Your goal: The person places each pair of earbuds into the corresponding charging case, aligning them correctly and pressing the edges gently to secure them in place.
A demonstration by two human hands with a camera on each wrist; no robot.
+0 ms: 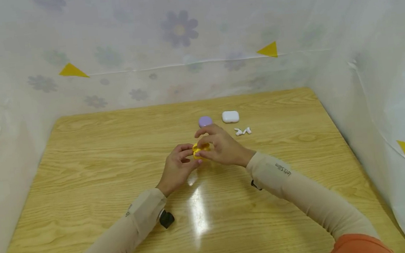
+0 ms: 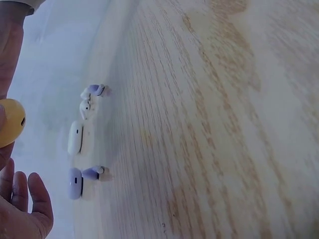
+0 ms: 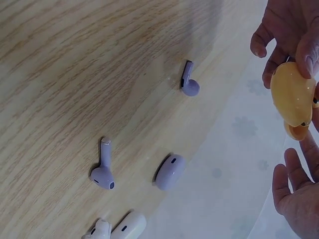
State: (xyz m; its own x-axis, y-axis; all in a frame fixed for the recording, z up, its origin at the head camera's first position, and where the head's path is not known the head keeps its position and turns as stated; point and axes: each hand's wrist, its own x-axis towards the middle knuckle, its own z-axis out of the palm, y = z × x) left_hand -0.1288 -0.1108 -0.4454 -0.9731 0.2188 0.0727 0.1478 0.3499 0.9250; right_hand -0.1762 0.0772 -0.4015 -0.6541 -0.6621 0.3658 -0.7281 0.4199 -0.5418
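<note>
In the head view both hands meet over a small yellow earbud case (image 1: 196, 154) above the middle of the table. My left hand (image 1: 178, 167) grips the case from the left. My right hand (image 1: 224, 145) reaches in from the right, its thumb and a finger pinching the case, with another finger raised. The right wrist view shows the rounded yellow shell (image 3: 291, 94) with a second yellow part below it, parted as if the lid is up. Whether earbuds sit inside is hidden. The left wrist view cuts the case off at its left edge.
Behind the hands lie a lilac case (image 1: 205, 121), a white earbud case (image 1: 230, 117) and white earbuds (image 1: 247, 130). A lilac earbud (image 3: 190, 87) and another lilac earbud (image 3: 102, 174) lie on the wooden table (image 1: 99, 152). White sheeting (image 1: 124, 36) encloses the table's back and sides.
</note>
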